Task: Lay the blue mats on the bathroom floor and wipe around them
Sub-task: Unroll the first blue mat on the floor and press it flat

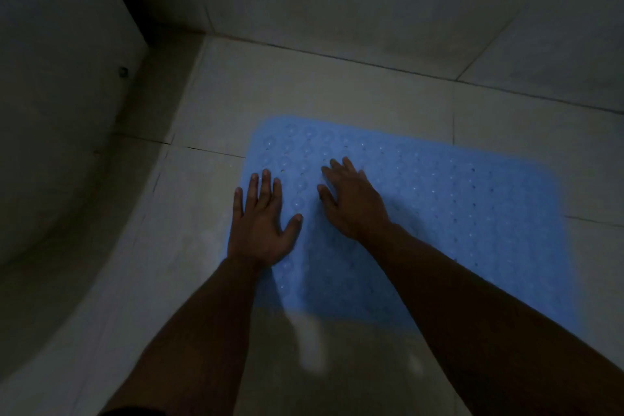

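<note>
A blue mat with small holes and round bumps lies flat on the pale tiled floor. My left hand presses flat on the mat's left edge, fingers straight and spread, partly over the tile. My right hand lies palm down on the mat just to the right of it, fingers stretched toward the far left corner. Both forearms reach in from the bottom of the view. Only one mat is in sight.
A curved white fixture fills the left side, close to the mat's left edge. A tiled wall rises behind the floor. Bare tile shows beyond the mat and to its right. The room is dim.
</note>
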`<state>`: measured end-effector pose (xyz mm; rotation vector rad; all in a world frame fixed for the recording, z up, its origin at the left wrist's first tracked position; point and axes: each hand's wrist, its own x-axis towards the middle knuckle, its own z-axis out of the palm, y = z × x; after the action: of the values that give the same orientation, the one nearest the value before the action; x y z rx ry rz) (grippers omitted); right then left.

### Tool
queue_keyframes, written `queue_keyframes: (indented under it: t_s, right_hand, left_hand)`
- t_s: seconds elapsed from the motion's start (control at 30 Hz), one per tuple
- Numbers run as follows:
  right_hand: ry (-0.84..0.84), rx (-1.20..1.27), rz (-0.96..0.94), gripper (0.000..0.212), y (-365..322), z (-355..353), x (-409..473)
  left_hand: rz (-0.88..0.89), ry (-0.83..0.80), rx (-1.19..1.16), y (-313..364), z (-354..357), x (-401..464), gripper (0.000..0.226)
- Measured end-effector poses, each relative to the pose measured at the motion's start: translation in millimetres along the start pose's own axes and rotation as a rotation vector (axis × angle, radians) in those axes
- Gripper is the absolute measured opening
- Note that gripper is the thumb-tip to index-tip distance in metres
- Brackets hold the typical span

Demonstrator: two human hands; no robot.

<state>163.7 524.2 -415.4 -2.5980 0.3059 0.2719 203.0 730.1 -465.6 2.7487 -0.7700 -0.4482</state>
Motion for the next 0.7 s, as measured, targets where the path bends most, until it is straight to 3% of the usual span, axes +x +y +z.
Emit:
queue_keyframes:
  t_s: [0.07, 0.1, 0.23, 0.47, 0.7]
  right_hand:
    - [-0.087, -0.034, 0.054, 0.056, -10.9, -5.7, -5.9]
    - [-0.107, -0.060, 0.056, 0.057, -18.3, -5.8, -10.7]
    - [-0.104, -0.170, 0.072, 0.067, -33.3, 34.0, -37.7]
    - [0.142, -0.286, 0.021, 0.081, -22.2, 84.1, -54.2]
    - [0.152, -0.244, 0.010, 0.078, -18.3, 88.4, -55.2]
  left_hand:
    - [-0.038, -0.123, -0.115, 1.5, -23.0, 6.0, 0.088]
    - [-0.037, -0.110, -0.149, 2.2, -35.3, 5.9, 0.082]
    - [0.079, 0.094, 0.000, 5.5, -46.9, -9.9, 0.059]
    - [0.056, 0.165, 0.062, 9.1, -22.4, -19.3, 0.062]
    - [0.045, 0.220, 0.053, 9.6, -14.8, -11.6, 0.060]
